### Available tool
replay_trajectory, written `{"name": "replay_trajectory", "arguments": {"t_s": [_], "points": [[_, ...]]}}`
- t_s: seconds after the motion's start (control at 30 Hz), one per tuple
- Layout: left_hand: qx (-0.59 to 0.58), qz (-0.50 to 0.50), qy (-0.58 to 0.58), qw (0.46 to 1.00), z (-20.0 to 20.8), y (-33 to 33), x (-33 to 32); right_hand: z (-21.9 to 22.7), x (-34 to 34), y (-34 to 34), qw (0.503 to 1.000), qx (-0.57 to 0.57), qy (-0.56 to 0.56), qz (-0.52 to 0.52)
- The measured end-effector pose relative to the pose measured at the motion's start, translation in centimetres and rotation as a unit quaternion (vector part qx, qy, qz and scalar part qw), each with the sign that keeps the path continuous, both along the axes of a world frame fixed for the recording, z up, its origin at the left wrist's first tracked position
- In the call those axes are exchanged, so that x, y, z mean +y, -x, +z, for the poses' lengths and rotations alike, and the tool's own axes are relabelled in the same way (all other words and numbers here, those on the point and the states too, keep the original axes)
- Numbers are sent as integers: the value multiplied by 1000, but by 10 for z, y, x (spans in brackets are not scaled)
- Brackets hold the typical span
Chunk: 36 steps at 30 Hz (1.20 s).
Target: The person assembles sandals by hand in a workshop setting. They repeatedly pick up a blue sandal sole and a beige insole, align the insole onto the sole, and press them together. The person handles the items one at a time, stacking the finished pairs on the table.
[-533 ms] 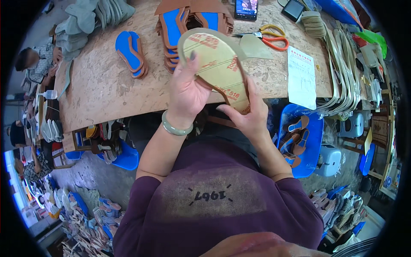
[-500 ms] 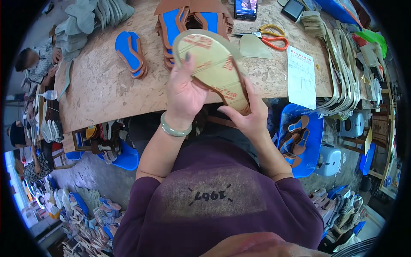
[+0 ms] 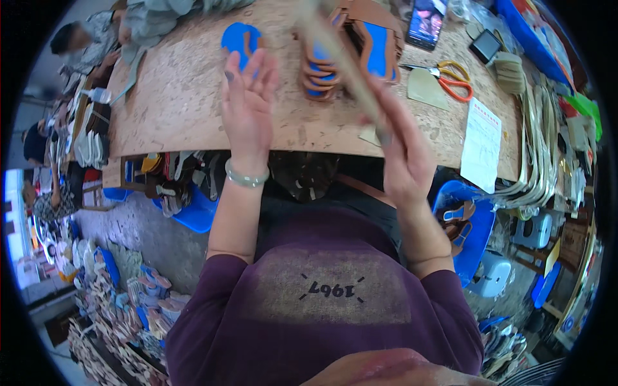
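Observation:
A tan insole [image 3: 344, 61] is tilted almost edge-on and smeared by motion. My right hand [image 3: 407, 148] grips its near end, above the table's front edge. My left hand [image 3: 250, 109] is off the insole, palm up with fingers spread, holding nothing. Just beyond its fingertips lies a small stack of brown soles with blue tops [image 3: 241, 40]. Behind the raised insole are larger piles of brown and blue soles [image 3: 376, 48], partly hidden by it.
To the right on the wooden table [image 3: 174, 96] lie scissors [image 3: 450, 80], a phone [image 3: 427, 24], a written sheet [image 3: 481, 145] and hanging strips [image 3: 534, 141]. A blue bin [image 3: 479, 225] with sandals stands below. Grey pieces [image 3: 158, 26] lie at the far left, near another person [image 3: 84, 45].
My left hand has let go of the insole and opened to the left. The right hand has turned the insole from face-on to nearly edge-on. The whole view has shifted.

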<state>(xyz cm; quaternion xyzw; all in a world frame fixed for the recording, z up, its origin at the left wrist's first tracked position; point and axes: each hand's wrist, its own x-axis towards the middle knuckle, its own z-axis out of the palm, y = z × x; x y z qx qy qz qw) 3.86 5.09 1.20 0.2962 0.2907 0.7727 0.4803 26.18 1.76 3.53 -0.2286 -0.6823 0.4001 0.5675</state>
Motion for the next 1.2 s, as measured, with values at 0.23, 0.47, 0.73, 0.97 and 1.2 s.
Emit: {"name": "replay_trajectory", "arguments": {"t_s": [0.23, 0.47, 0.73, 0.97, 1.2], "points": [[550, 248, 128, 787, -39, 72, 32, -9, 120, 81, 857, -343, -235, -305], [373, 218, 121, 894, -68, 110, 56, -18, 101, 176, 901, -290, -256, -195], [280, 204, 102, 933, -37, 73, 10, -96, 132, 247, 843, -436, -203, -241], [256, 195, 65, 944, -25, 49, -14, -73, 143, 244, 920, -368, 3, -136], [413, 95, -182, 887, 59, -28, -98, -49, 149, 233, 928, -348, 39, -128]]}}
